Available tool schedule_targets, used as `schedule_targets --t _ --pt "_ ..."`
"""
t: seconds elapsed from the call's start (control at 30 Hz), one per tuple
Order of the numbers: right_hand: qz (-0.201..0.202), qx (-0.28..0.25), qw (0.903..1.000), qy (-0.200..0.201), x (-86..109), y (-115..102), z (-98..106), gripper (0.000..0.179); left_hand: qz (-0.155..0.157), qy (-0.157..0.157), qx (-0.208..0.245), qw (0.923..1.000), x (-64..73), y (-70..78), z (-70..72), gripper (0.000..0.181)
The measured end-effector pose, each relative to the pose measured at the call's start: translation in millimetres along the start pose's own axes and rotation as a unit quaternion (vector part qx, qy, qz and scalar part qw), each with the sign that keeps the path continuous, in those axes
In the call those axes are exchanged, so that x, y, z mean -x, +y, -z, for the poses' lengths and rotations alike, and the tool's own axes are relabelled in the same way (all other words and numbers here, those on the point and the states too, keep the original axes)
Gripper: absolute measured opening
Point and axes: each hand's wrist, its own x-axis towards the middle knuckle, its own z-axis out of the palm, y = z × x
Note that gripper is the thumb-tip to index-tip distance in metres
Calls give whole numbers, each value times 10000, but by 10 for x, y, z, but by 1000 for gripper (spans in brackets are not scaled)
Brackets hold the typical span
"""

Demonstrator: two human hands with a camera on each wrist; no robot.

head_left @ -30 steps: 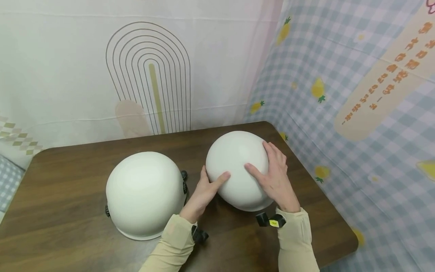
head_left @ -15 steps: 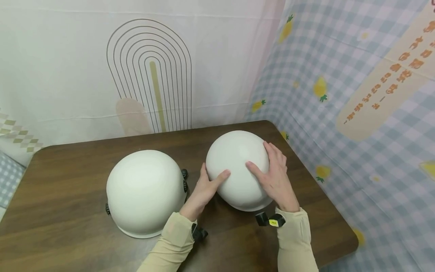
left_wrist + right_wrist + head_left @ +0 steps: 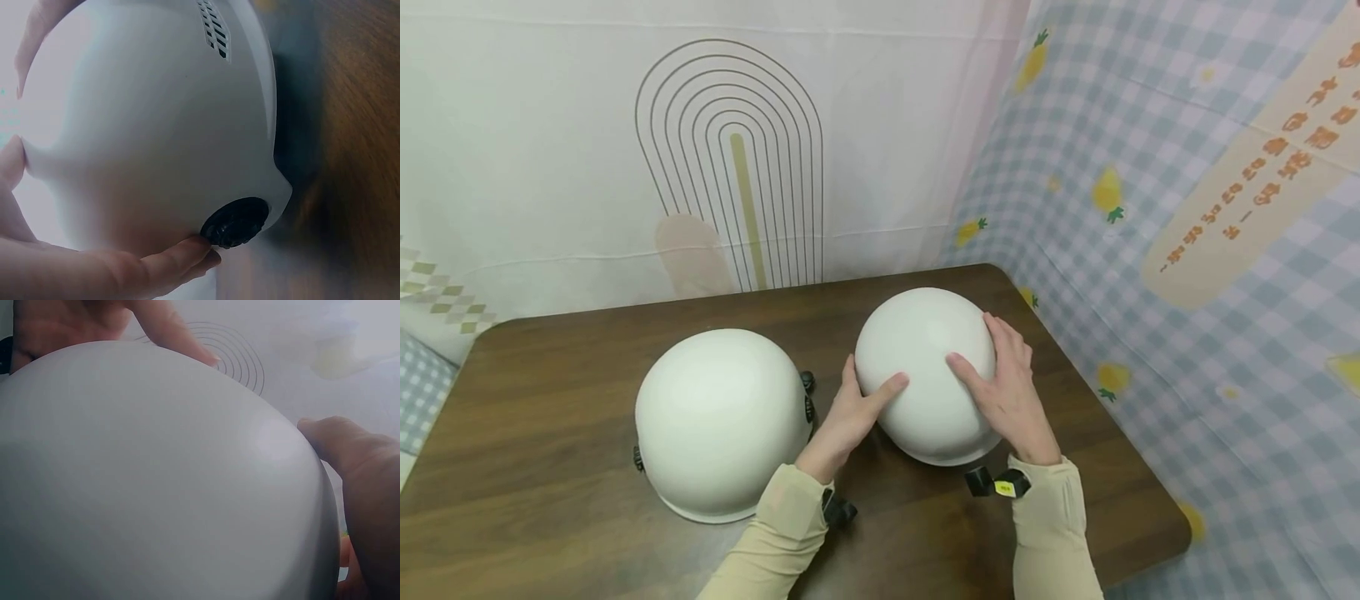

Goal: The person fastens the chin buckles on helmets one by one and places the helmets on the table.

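A smooth white helmet [image 3: 921, 342] is on the right half of the table, dome up. My left hand [image 3: 850, 417] holds its left side, thumb across the dome. On the opposite side my right hand [image 3: 1009, 400] grips it with thumb and fingers spread. Seen from the left wrist, the helmet has a slotted vent [image 3: 215, 31] and a round black knob [image 3: 236, 222], with left fingertips touching the knob. The dome fills much of the right wrist view, which hides the helmet's lower edge. A second white helmet [image 3: 718, 425] stands at the left, black knobs at its sides.
The dark wooden table [image 3: 550, 400] has rounded corners. A white printed cloth [image 3: 887, 150] hangs behind it, and a blue checked cloth [image 3: 1075, 275] runs along its right edge. Each wrist wears a small black camera.
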Motion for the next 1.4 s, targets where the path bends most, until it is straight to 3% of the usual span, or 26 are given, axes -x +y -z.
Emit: schedule_targets --t 0.87,1.4 --pt "-166 -217 9995 -125 -7 54 -47 84 68 104 -210 9997 4 -33 37 117" --pt "-613 -526 9960 -374 -39 191 -78 83 2 44 -113 9999 10 -53 44 112"
